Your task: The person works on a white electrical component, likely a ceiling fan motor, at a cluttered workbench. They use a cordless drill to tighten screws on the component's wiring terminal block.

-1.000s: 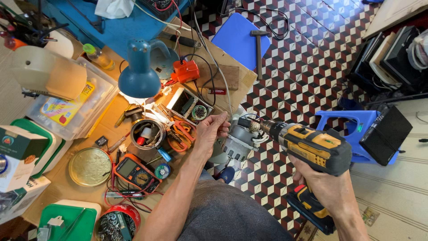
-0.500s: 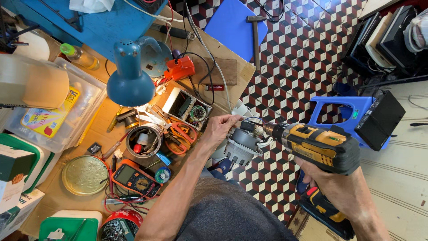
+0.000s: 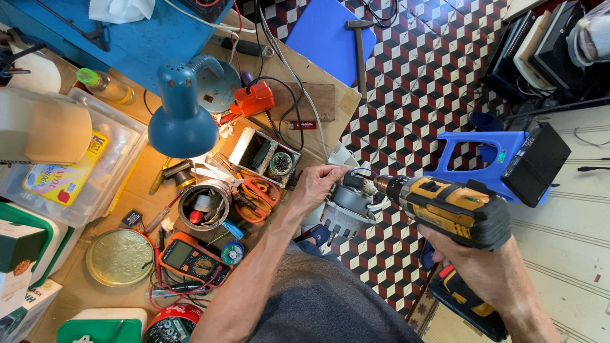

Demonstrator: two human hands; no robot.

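Landmark: the blue desk lamp (image 3: 183, 121), lit, standing over the cluttered workbench (image 3: 95, 279).
Clear plastic tub (image 3: 95, 184): left of the lamp; it holds a yellow printed packet, with a pale lampshade-like thing lying partly over it.
Open grey box (image 3: 264, 154): right of the lamp; a coil and other small electrical parts sit inside.
Round metal tin (image 3: 204, 203): just below the lamp; red and white small parts lie in it.
Cordless drill (image 3: 454, 206): yellow and black, far right of the lamp, off the bench over the chequered floor; its chuck points at the motor.
Right hand (image 3: 492, 270): wrapped tightly round the drill's grip.
Grey motor (image 3: 346, 206): right of the lamp, at the bench edge, touching the drill's tip.
Left hand (image 3: 321, 184): fingers curled on the motor's top, steadying it.
Around: a multimeter (image 3: 190, 260) and a brass lid (image 3: 119, 257) below the lamp; orange scissors (image 3: 257, 194) lie between tin and hand.
Change: the drill and both hands keep the same pose as half a second ago; the view has drifted slightly.
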